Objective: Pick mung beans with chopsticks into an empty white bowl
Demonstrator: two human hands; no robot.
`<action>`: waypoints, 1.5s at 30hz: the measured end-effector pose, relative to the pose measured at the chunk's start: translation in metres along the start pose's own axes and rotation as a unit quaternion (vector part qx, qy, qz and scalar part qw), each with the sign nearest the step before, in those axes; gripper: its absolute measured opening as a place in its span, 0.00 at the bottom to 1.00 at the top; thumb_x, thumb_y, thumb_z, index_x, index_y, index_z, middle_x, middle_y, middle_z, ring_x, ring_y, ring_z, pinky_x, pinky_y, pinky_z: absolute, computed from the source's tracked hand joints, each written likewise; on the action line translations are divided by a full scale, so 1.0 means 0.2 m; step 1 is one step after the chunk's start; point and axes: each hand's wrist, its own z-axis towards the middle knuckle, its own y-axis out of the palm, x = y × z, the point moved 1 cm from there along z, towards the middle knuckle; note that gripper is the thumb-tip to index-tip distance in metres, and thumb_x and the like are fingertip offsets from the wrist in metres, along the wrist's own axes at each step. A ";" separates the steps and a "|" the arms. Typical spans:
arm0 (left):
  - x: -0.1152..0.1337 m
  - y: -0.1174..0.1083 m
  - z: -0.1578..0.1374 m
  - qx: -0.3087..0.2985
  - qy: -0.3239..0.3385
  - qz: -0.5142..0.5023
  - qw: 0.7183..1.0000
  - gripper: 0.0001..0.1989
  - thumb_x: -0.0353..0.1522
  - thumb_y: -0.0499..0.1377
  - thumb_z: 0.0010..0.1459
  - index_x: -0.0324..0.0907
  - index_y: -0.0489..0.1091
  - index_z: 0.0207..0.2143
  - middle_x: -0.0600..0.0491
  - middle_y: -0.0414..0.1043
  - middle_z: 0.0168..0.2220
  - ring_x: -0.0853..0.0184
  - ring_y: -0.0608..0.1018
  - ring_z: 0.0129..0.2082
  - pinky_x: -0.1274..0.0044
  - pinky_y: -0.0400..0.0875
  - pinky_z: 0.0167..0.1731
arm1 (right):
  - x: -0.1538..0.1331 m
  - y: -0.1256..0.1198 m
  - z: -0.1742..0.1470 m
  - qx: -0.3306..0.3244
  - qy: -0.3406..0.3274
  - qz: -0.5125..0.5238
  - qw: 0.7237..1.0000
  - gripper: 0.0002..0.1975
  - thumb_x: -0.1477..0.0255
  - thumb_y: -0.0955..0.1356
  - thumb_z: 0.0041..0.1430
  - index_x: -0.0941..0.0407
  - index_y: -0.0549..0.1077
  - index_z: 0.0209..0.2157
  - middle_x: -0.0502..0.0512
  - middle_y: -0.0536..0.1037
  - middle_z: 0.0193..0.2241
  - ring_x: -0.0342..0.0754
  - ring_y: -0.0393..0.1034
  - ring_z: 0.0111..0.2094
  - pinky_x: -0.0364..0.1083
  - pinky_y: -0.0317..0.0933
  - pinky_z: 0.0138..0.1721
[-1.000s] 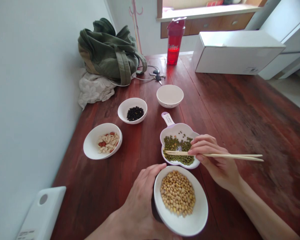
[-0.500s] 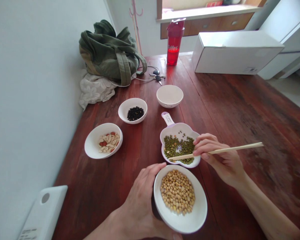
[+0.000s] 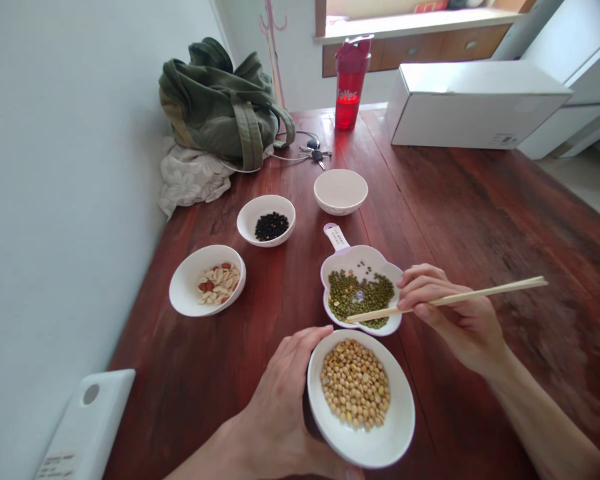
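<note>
My left hand [image 3: 285,400] is closed around the left side of a white bowl of soybeans [image 3: 355,383], which it holds tilted close to me. In my right hand [image 3: 455,313] is a pair of chopsticks [image 3: 485,292], their tips low over the near part of a flower-shaped dish [image 3: 395,325]. That white dish has a lilac rim and a short handle. Green mung beans [image 3: 347,293] lie in it, with a few yellowish pieces among them. Whether the chopstick tips grip a bean I cannot make out. The soybean bowl stands just in front of the dish's near edge.
Left of the dish are a bowl of peanuts [image 3: 180,283] and a bowl of black beans [image 3: 250,213]. A white bowl [image 3: 340,190] sits behind it. Farther back are a green bag [image 3: 215,107], keys [image 3: 317,155], a red bottle [image 3: 350,87] and a white box [image 3: 470,113].
My right hand and the chopsticks have shifted slightly right, their tips sliding along the dish's near side. The left hand and the soybean bowl stay put.
</note>
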 end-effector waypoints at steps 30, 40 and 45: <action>0.01 0.00 0.01 0.008 0.005 -0.015 1.000 0.72 0.65 0.81 0.36 0.54 0.54 0.77 0.41 0.70 0.68 0.40 0.78 0.62 0.48 0.73 0.66 | -0.02 0.00 0.00 -0.030 -0.053 0.003 0.998 0.10 0.68 0.70 0.77 0.48 0.87 0.46 0.53 0.87 0.37 0.55 0.79 0.49 0.58 0.66 0.61; -0.02 0.01 0.00 0.004 0.003 0.008 1.000 0.76 0.64 0.83 0.31 0.51 0.56 0.77 0.38 0.70 0.68 0.37 0.78 0.61 0.47 0.75 0.65 | -0.02 -0.02 0.00 0.002 -0.064 0.011 0.998 0.10 0.71 0.69 0.77 0.50 0.86 0.46 0.54 0.87 0.38 0.55 0.79 0.49 0.57 0.67 0.60; -0.02 0.01 -0.01 0.007 0.002 0.004 1.000 0.76 0.64 0.84 0.31 0.51 0.55 0.77 0.38 0.70 0.68 0.37 0.78 0.62 0.47 0.75 0.65 | -0.01 0.02 0.00 0.037 -0.052 -0.039 0.997 0.10 0.75 0.70 0.75 0.49 0.85 0.47 0.53 0.87 0.40 0.54 0.78 0.51 0.55 0.69 0.57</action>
